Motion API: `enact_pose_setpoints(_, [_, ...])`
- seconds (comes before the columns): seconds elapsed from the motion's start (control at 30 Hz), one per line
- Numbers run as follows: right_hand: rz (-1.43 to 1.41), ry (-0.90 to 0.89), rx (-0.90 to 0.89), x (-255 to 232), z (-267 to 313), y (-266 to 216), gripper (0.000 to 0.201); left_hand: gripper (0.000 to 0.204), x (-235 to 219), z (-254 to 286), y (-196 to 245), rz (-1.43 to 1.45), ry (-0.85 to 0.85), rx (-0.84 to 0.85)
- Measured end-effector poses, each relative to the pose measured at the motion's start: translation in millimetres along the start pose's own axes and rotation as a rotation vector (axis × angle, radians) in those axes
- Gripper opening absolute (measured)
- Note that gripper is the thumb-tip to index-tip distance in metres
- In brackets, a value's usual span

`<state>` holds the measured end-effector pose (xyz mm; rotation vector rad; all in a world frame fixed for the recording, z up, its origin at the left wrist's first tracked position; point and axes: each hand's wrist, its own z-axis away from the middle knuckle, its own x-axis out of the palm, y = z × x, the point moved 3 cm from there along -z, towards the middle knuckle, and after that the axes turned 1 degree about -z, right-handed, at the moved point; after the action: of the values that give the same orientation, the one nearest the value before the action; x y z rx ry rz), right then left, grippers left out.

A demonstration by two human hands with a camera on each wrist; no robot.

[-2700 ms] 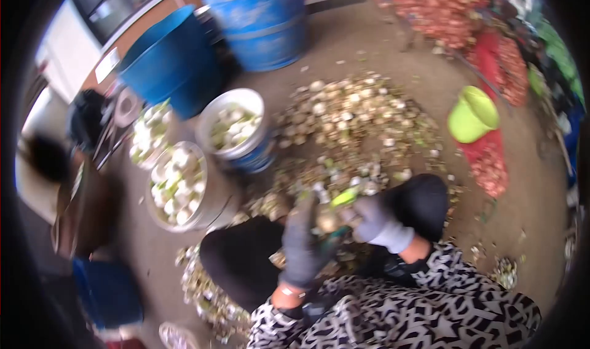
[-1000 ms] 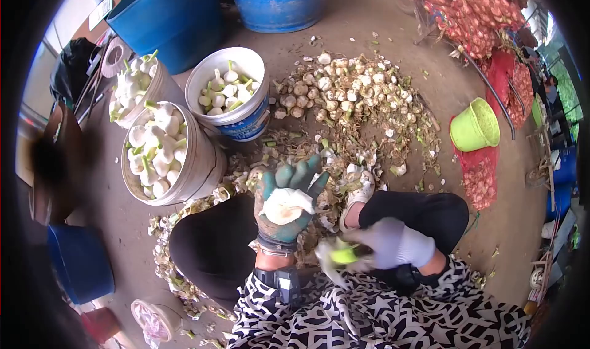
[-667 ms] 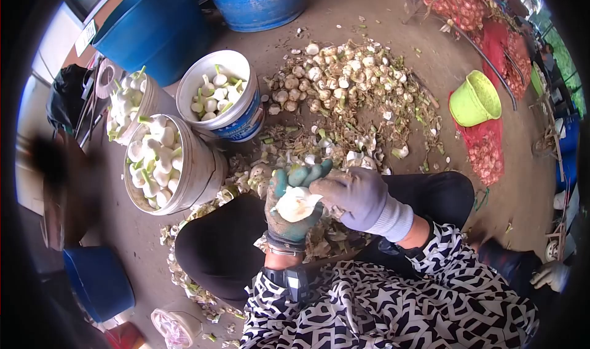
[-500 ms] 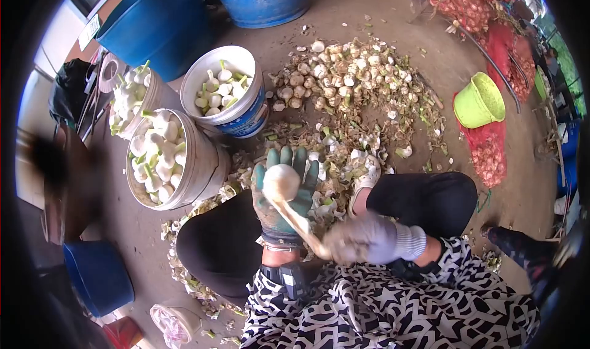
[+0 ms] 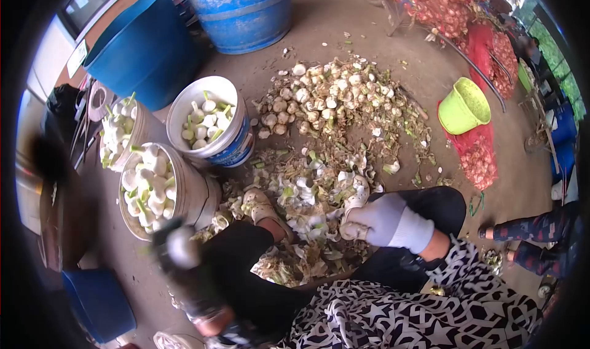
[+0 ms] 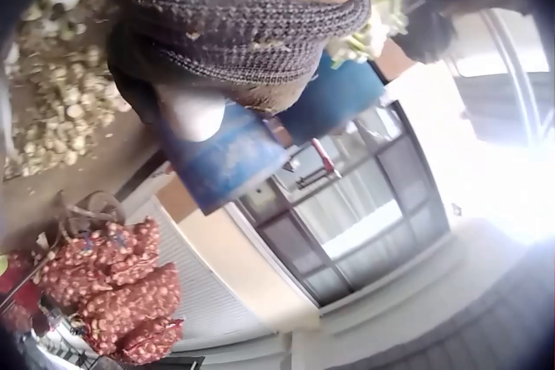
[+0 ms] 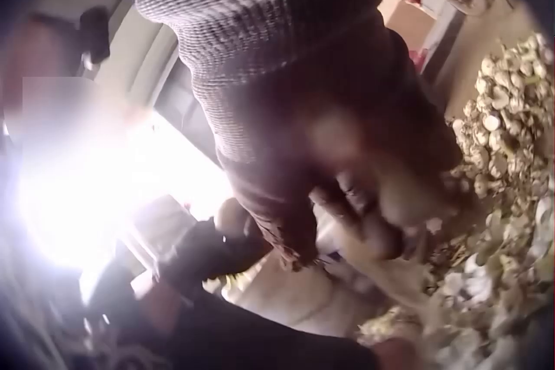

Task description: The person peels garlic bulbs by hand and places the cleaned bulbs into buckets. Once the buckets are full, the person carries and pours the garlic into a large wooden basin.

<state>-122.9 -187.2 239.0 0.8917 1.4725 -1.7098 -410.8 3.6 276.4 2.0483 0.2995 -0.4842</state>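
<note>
At lower left in the head view, my gloved left hand (image 5: 184, 275) is blurred by motion and holds a white garlic bulb (image 5: 183, 249). The bulb shows as a pale round shape (image 6: 195, 116) beside the dark glove in the left wrist view. It is close to the front rim of a worn white bucket (image 5: 200, 192) heaped with peeled, stemmed garlic bulbs (image 5: 147, 189). My right hand (image 5: 387, 223), in a grey glove, hovers over the right shin with fingers loosely curled. Nothing shows in its fingers in the head view; the right wrist view is dark and blurred there.
Two more buckets of garlic, one white and blue (image 5: 230, 140), stand behind. Unpeeled garlic (image 5: 332, 97) lies heaped ahead, with peelings (image 5: 307, 195) between the feet. A lime pot (image 5: 464, 106) stands on a red net sack (image 5: 479, 158). Another person's legs (image 5: 534, 229) are at right.
My left hand has swung left toward the bucket with the bulb, which lay on its open palm. My right hand, which was pulling a long pale strip from the bulb, has moved up and right.
</note>
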Motion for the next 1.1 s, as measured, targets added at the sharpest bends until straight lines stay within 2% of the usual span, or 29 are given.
enact_pose_setpoints(0.03, [-0.056,0.009,-0.002,-13.9,-0.7,6.3,0.019,0.037,-34.0,-9.9,-22.2,0.129,0.147,0.146])
enact_pose_setpoints(0.07, [0.024,-0.032,0.066,-29.9,-2.1,7.0,0.018,0.041,-73.3,-34.8,-26.6,0.537,0.239,-0.35])
enact_pose_setpoints(0.1, [-0.031,0.115,0.024,-33.8,-0.9,13.0,0.011,0.04,-82.3,-47.8,0.8,0.144,0.343,-0.281])
enact_pose_setpoints(0.13, [-0.026,0.112,0.042,-42.7,-3.1,9.4,0.018,0.043,-118.1,-67.8,-47.6,0.248,0.316,-0.272])
enact_pose_setpoints(0.17, [-0.024,0.105,0.06,-50.3,-5.3,4.7,0.027,0.043,-132.1,-83.0,-84.5,0.255,0.316,-0.269])
enact_pose_setpoints(0.23, [-0.003,0.122,-0.011,-45.7,-10.2,4.1,0.031,0.046,-140.7,-102.4,-157.2,0.133,0.233,-0.008])
enact_pose_setpoints(0.27, [0.014,0.14,-0.082,-44.2,-13.4,1.4,0.035,0.047,-145.3,-115.0,-233.3,0.249,0.149,-0.166])
enact_pose_setpoints(0.3, [0.015,0.142,-0.091,-45.0,-15.3,-0.9,0.035,0.049,-142.1,-120.8,-290.4,0.363,0.063,-0.322])
enact_pose_setpoints(0.37, [-0.117,0.048,-0.05,-44.4,-17.7,-3.1,0.037,0.057,-110.6,-103.7,-291.1,0.355,0.031,-0.643])
enact_pose_setpoints(0.43, [-0.163,0.077,-0.049,-56.3,-19.1,-9.9,0.031,0.063,-119.0,-99.8,-322.3,0.558,-0.047,-0.735])
enact_pose_setpoints(0.47, [-0.092,-0.031,-0.013,-61.2,-22.0,-8.1,0.024,0.064,-117.6,-100.9,-315.1,0.507,-0.008,-0.704])
enact_pose_setpoints(0.5, [-0.019,-0.142,0.029,-65.9,-25.0,-4.7,0.018,0.064,-122.2,-105.7,-326.6,0.516,-0.012,-0.708])
enact_pose_setpoints(0.53, [0.052,-0.189,0.026,-71.0,-31.8,0.1,0.016,0.063,-135.0,-114.3,-336.7,0.065,0.016,-0.639])
enact_pose_setpoints(0.57, [0.063,-0.224,0.042,-68.3,-42.5,17.1,0.023,0.063,-143.9,-116.4,-343.2,-0.384,0.041,-0.549])
enact_pose_setpoints(0.6, [0.179,-0.26,0.1,-66.7,-57.3,36.4,0.029,0.063,-143.1,-112.0,-315.0,-0.656,0.138,-0.429])
enact_pose_setpoints(0.63, [0.192,-0.273,0.179,-72.3,-73.2,48.0,0.033,0.063,-138.2,-108.3,-267.9,-0.922,0.234,-0.299])
enact_pose_setpoints(0.7, [0.146,-0.226,0.189,-66.1,-113.4,101.2,0.031,0.055,-130.4,-106.1,-207.7,-0.92,0.39,0.138])
enact_pose_setpoints(0.73, [0.205,-0.208,0.274,-63.6,-132.9,119.8,0.029,0.055,-117.2,-102.4,-171.9,-0.921,0.38,0.128])
enact_pose_setpoints(0.77, [0.251,-0.248,0.387,-58.9,-155.3,140.7,0.035,0.05,-95.9,-97.1,-129.7,-0.772,0.276,0.214])
enact_pose_setpoints(0.8, [0.274,-0.189,0.417,-42.4,-177.6,176.5,0.036,0.046,-76.0,-91.4,-106.0,-0.621,0.172,0.296])
enact_pose_setpoints(0.83, [0.299,-0.125,0.447,-22.2,-198.7,212.9,0.037,0.039,-57.7,-81.8,-116.7,-0.325,0.029,0.22])
enact_pose_setpoints(0.87, [0.25,-0.075,0.557,-3.6,-214.0,233.9,0.038,0.036,-30.5,-70.6,-112.4,-0.332,-0.091,0.155])
enact_pose_setpoints(0.9, [0.2,-0.025,0.666,17.5,-226.0,251.3,0.04,0.035,-0.3,-64.2,-102.6,-0.273,-0.294,0.154])
enact_pose_setpoints(0.97, [0.075,0.01,0.882,65.5,-245.1,289.1,0.047,0.03,57.1,-50.3,-117.3,-0.323,-0.62,0.209])
enact_pose_setpoints(1.0, [-0.005,0.148,0.898,96.4,-252.4,314.5,0.05,0.027,86.4,-42.6,-143.9,-0.241,-0.631,0.303])
enact_pose_setpoints(1.03, [-0.047,0.153,0.999,110.5,-262.8,321.4,0.048,0.027,107.0,-35.6,-162.0,-0.281,-0.709,0.237])
enact_pose_setpoints(1.1, [-0.117,0.161,1.056,142.4,-281.5,351.8,0.049,0.026,149.1,-29.6,-195.0,-0.278,-0.812,0.097])
